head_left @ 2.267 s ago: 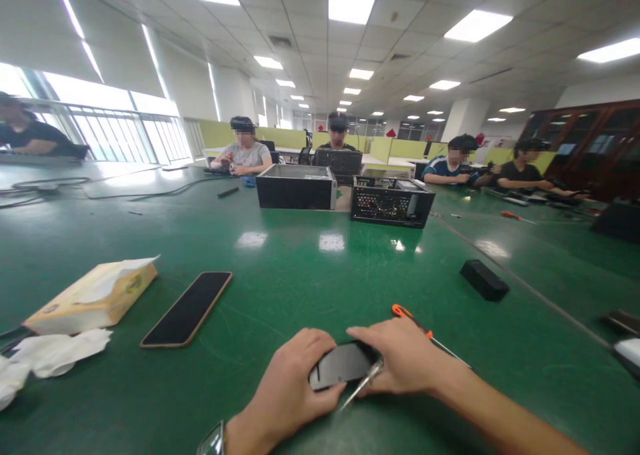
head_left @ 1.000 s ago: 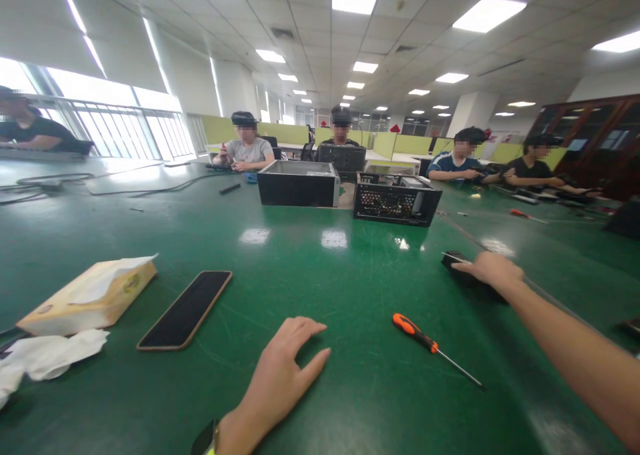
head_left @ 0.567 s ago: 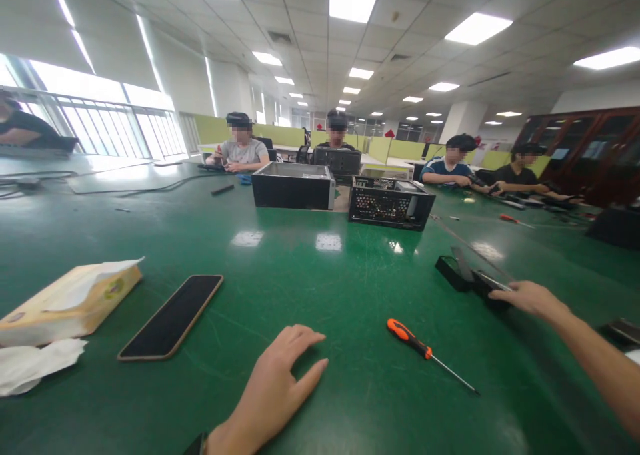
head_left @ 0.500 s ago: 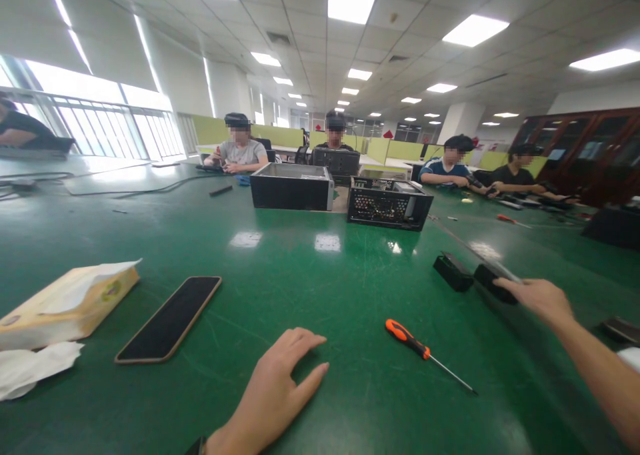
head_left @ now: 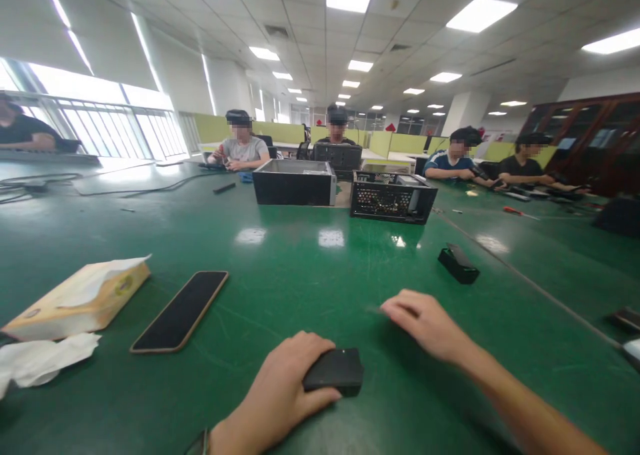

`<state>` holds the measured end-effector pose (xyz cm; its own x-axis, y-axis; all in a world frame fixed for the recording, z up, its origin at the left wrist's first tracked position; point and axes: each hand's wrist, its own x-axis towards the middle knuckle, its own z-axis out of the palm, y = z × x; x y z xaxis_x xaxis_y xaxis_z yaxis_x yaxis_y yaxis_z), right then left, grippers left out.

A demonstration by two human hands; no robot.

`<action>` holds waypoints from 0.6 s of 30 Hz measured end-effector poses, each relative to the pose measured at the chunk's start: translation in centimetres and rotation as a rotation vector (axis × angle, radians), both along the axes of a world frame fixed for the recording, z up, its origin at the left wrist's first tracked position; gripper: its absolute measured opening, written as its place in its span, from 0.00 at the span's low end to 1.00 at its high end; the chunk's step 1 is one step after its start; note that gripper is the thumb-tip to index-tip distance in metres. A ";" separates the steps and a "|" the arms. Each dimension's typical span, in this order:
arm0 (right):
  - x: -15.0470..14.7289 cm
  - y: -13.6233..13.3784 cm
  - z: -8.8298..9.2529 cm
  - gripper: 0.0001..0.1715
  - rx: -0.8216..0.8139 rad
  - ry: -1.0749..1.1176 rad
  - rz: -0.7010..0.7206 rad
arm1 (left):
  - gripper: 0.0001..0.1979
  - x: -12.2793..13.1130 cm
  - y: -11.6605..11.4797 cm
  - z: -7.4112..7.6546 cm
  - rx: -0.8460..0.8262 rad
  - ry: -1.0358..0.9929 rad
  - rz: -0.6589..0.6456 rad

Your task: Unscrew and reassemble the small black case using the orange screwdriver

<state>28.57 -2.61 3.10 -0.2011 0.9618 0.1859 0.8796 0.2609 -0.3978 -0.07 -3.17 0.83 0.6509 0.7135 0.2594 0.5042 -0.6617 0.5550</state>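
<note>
Newly fetched, a black block (head_left: 335, 369) sits clamped by fingers of the left hand (head_left: 285, 378), seemingly in two-handed reach; the right hand (head_left: 425, 323) pinches a blurred sliver (head_left: 375, 309).

Left of the left hand (head_left: 280, 388), a rectangular dark-screened phone with tan edging (head_left: 181, 311) lay flat. Farther left: yellow soft-wrapped tissue pack (head_left: 83, 298), with a crumpled white tissue (head_left: 50, 359) at its near side. Well beyond both hands, an open-topped black box-shaped computer case (head_left: 293, 187) stood beside a black perforated metal chassis (head_left: 385, 200). Far beyond and right of the right hand (head_left: 425, 321), a red-handled screwdriver (head_left: 514, 211) lay on the table.
</note>
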 end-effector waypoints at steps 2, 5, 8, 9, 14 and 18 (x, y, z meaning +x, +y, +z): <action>3.9 1.8 -0.3 0.25 0.048 -0.057 -0.192 | 0.22 -0.2 0.4 0.3 -0.010 -0.040 0.027; 6.4 2.5 -1.6 0.23 0.086 -0.122 -0.321 | 0.16 -0.2 0.6 0.9 -0.067 -0.078 0.031; 4.9 1.0 -2.6 0.24 0.125 -0.183 -0.297 | 0.12 0.0 0.6 0.9 -0.086 -0.136 0.031; 4.2 0.3 -2.6 0.23 0.101 -0.195 -0.258 | 0.13 0.1 0.6 0.8 -0.083 -0.157 0.029; 2.7 -1.2 -0.4 0.19 -0.168 0.309 -0.105 | 0.15 0.5 0.5 0.1 -0.077 -0.210 0.029; 0.1 -0.7 2.6 0.22 0.008 1.072 -0.109 | 0.15 0.8 0.6 0.1 -0.106 -0.225 0.056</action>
<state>28.67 -3.29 5.67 0.1571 0.9625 0.2212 0.0928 0.2086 -0.9736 0.75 -2.61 0.95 0.5443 0.7776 0.3146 0.3942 -0.5682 0.7223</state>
